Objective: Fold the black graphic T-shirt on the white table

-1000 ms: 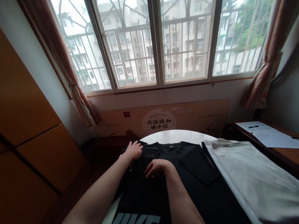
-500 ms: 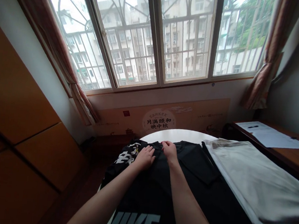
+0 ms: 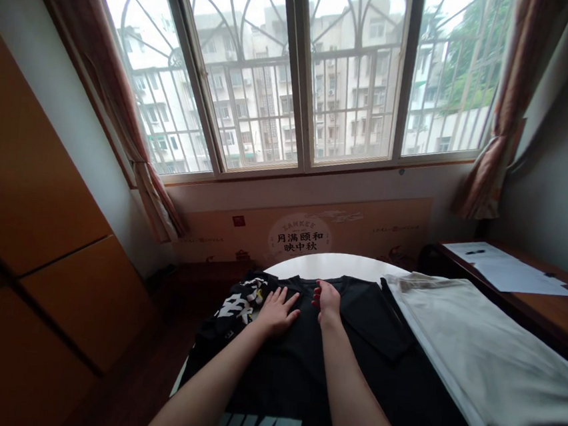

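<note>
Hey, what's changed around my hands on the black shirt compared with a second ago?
Your left hand has moved to the right and now lies spread on the black shirt. Black-and-white patterned cloth now shows to its left. Your right hand has moved farther out, toward the shirt's far edge; whether it grips anything is unclear. The pale folded cloth and the papers stayed put.

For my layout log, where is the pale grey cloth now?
In the head view, the pale grey cloth lies at lower right, between the black fabric T-shirt and the brown wooden desk.
</note>
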The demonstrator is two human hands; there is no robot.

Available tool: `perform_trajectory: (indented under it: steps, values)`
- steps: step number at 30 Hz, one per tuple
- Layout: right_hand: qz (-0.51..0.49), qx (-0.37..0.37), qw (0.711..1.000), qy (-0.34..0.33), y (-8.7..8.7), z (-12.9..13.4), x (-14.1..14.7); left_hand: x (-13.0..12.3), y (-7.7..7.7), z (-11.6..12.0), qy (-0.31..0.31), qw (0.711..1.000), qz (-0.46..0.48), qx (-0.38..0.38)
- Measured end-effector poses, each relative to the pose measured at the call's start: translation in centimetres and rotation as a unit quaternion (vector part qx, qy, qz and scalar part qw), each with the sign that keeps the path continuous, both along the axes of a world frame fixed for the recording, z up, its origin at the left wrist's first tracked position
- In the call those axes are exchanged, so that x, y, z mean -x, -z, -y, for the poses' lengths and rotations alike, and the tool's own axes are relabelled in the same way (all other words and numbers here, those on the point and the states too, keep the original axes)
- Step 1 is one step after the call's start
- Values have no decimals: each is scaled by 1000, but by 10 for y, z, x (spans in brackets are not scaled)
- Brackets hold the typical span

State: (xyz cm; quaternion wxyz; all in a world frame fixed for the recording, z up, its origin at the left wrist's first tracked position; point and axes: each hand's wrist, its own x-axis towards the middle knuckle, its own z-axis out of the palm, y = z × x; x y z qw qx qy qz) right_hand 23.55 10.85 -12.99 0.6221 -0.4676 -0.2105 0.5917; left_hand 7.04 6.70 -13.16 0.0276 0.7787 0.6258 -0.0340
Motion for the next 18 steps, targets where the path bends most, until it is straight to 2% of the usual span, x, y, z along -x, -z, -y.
perform_trajectory:
  steps: [6,10,15,18]
  values:
    - [-69,30,997,5,7,-4,-10,2,-5,-1,13,1000,-6,25]
    - [-64,45,997,-16,5,-3,-8,2,-8,-2,12,999,-10,41]
    - [11,40,997,-59,-14,9,-2,-9,-19,10,15,1000,2,23]
    - [58,-5,994,-91,-33,20,-20,-14,-40,25,11,999,31,-19]
